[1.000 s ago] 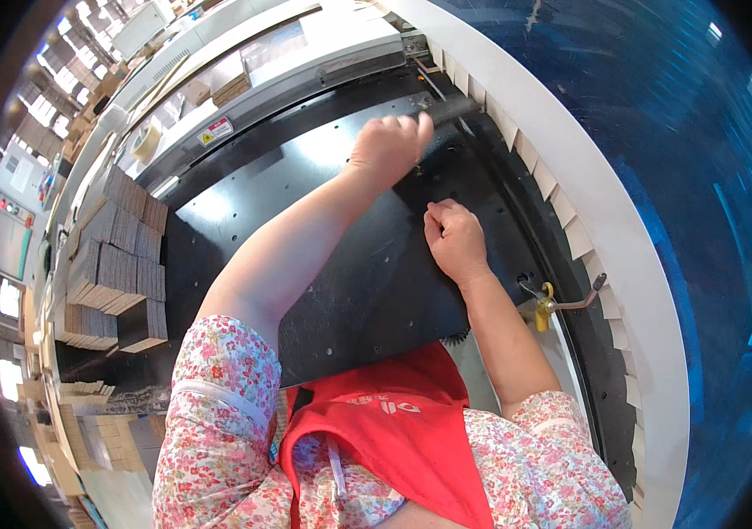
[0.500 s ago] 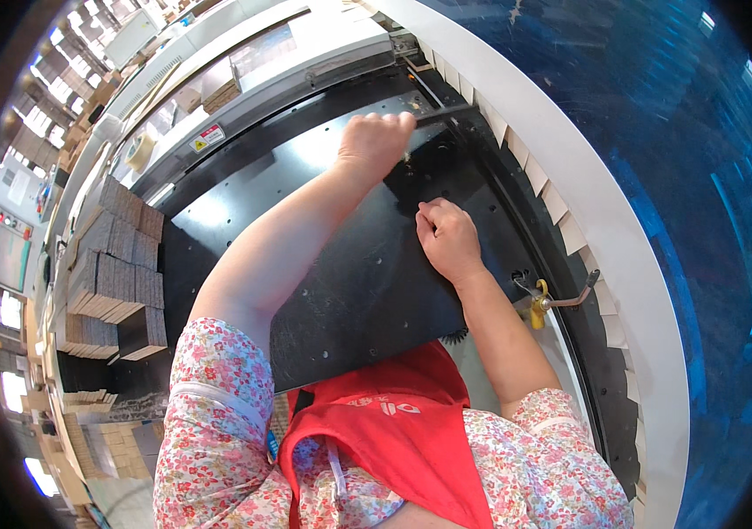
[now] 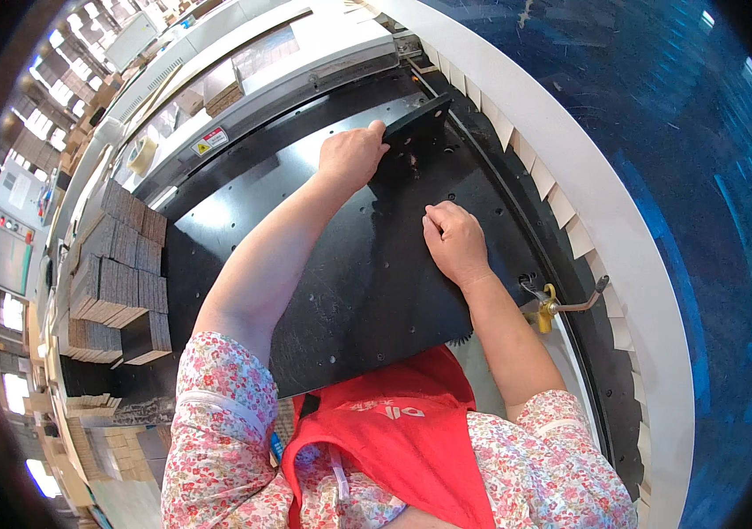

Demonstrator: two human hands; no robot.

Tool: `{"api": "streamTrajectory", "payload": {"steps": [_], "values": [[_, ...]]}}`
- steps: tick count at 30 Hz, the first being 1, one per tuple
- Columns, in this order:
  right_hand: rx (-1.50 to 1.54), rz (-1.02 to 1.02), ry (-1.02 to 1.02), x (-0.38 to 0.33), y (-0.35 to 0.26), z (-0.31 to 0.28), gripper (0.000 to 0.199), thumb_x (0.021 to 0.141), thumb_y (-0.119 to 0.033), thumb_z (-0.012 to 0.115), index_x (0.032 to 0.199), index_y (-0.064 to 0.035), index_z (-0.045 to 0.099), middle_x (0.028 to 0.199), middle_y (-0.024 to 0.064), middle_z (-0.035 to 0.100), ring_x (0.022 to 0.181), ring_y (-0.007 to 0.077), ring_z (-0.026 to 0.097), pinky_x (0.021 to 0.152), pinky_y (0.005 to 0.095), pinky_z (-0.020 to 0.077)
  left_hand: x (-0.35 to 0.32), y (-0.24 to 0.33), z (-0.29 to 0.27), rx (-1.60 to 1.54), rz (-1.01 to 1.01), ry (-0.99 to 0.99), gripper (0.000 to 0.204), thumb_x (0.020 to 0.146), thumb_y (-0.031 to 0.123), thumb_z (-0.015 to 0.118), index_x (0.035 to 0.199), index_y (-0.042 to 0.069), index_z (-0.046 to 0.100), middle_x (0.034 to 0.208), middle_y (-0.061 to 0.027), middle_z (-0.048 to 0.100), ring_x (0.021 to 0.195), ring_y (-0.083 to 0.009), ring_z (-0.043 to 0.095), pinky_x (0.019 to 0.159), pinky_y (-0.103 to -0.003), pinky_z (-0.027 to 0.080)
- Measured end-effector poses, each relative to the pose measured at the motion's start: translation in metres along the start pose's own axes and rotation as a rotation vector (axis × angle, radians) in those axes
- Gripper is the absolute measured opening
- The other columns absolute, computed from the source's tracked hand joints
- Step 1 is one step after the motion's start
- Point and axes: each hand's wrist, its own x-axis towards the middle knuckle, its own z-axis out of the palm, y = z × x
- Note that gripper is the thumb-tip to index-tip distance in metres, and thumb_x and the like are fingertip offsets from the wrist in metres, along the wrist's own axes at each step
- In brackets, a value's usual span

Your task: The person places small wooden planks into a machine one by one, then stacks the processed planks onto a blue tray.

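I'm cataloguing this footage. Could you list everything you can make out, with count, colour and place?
Table: one, black, centre
Flat bar: one, black, upper centre
Board stacks: several, grey-brown, left
Tape roll: one, cream, upper left
Warning label: one, red, white and yellow, upper left
Screen: one, greenish, far left
Fitting: one, yellow, right
Flaps: many, cream, right
Curved band: one, white, right
Smooth surface: one, blue, far right
Distant clutter: uncountable, mixed colours, upper left
Apron: one, red, lower centre
Sleeves: two, floral pink-white, below
Left hand: one, bare, gripping the bar
Right hand: one, bare, curled, right of centre
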Motion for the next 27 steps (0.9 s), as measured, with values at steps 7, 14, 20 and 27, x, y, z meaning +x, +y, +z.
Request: {"api": "streamTrajectory", "payload": {"steps": [7,14,20,27], "values": [[0.014,0.017,-0.01,0.002,-0.003,-0.001,0.017,0.09,-0.016,0.062,0.097,-0.0029,0.07,0.092,0.0095,0.066,0.092,0.0296,0.064,0.083,0.0424,0.0493,-0.006,-0.004,0.004,0.019,0.049,0.063,0.029,0.096,0.036,0.06,0.097,0.007,0.054,0.079,-0.0121,0.071,0.077,-0.0325,0.071,0.063,-0.045,0.054],[0.006,0.004,0.005,0.002,-0.001,0.002,0.017,0.089,-0.015,0.062,0.096,-0.0029,0.071,0.093,0.0095,0.067,0.092,0.0297,0.065,0.082,0.0425,0.0498,-0.001,0.001,-0.001,-0.041,-0.032,-0.06,0.028,0.098,0.037,0.057,0.105,0.01,0.056,0.088,-0.0149,0.071,0.085,-0.0362,0.069,0.069,-0.047,0.053],[0.03,0.003,0.003,0.004,-0.001,-0.001,0.016,0.089,-0.015,0.062,0.095,-0.0024,0.07,0.09,0.0099,0.065,0.09,0.0301,0.064,0.081,0.0428,0.0496,0.006,-0.011,0.016,-0.528,-0.37,0.033,0.03,0.1,0.031,0.057,0.115,0.004,0.057,0.102,-0.0174,0.07,0.096,-0.0277,0.068,0.078,-0.04,0.053],[0.009,0.024,-0.003,0.004,-0.001,-0.001,0.015,0.088,-0.014,0.064,0.094,-0.0021,0.07,0.089,0.0101,0.066,0.089,0.0303,0.064,0.082,0.0433,0.05,-0.002,-0.022,0.045,-1.405,-0.375,0.162,0.04,0.09,0.0,0.067,0.127,0.001,0.054,0.115,-0.0102,0.068,0.104,-0.0188,0.064,0.093,-0.033,0.049]]}}
